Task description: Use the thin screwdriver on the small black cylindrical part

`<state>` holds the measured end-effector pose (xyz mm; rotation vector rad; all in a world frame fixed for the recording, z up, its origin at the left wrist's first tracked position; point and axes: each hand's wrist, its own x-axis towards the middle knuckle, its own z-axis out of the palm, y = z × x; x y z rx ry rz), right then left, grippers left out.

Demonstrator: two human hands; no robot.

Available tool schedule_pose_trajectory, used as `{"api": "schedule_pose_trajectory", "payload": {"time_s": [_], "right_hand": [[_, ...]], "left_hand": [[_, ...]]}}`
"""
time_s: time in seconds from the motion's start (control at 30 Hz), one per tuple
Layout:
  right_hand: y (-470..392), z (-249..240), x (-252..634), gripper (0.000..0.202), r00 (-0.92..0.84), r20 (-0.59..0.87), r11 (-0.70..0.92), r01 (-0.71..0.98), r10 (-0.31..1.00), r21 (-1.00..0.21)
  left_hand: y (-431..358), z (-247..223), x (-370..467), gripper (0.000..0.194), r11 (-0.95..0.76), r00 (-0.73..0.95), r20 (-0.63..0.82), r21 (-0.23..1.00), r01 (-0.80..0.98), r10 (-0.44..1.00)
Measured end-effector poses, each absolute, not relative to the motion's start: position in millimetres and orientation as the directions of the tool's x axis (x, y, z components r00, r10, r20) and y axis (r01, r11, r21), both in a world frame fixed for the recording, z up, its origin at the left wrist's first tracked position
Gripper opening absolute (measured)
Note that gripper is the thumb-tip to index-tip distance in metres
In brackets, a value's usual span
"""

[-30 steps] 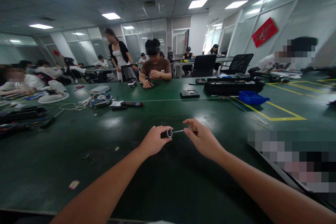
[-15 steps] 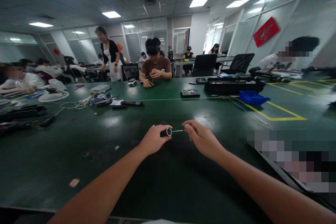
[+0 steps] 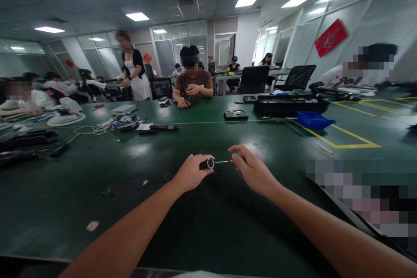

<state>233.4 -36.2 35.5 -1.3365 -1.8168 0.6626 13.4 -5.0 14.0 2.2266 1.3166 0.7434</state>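
Note:
My left hand is closed round a short black cylinder with a silver-rimmed round end, which looks like a small flashlight. From the right, the thin metal shaft of a screwdriver reaches the cylinder's side; whether its tip sits in a screw is too small to tell. The screwdriver's handle end, red where it shows, is pinched by my right hand, with the index finger raised off it. Most of the handle is hidden by my fingers. Both hands are held above the green table.
Ahead lie a hard drive, a long black casing and a blue tray. Bundled cables, tools and a white slotted cover are on the left. A co-worker sits opposite.
The index finger of my right hand has lifted and straightened away from the screwdriver, and that hand has shifted slightly right. My left hand and the cylinder have barely moved.

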Motion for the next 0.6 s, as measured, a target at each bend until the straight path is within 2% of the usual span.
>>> {"api": "schedule_pose_trajectory", "payload": {"time_s": [0.17,0.27,0.37,0.6], "right_hand": [[-40.5,35.6,230.9,0.026,-0.186,0.375,0.415,0.520,0.908,-0.747],[-40.7,35.6,230.4,0.023,-0.206,0.337,0.394,0.537,0.919,-0.746],[-39.5,34.7,230.6,0.029,-0.196,0.290,0.349,0.555,0.937,-0.755],[-41.2,35.0,228.9,0.019,-0.152,0.397,0.419,0.476,0.905,-0.773]], "left_hand": [[-3.8,13.8,13.4,0.028,-0.454,0.369,0.270,0.617,0.643,0.889],[-3.2,14.1,13.2,0.028,-0.462,0.365,0.286,0.612,0.642,0.886],[-3.1,14.0,13.1,0.030,-0.465,0.379,0.275,0.610,0.642,0.884],[-0.8,9.7,12.2,0.033,-0.459,0.377,0.266,0.605,0.651,0.887]]}}
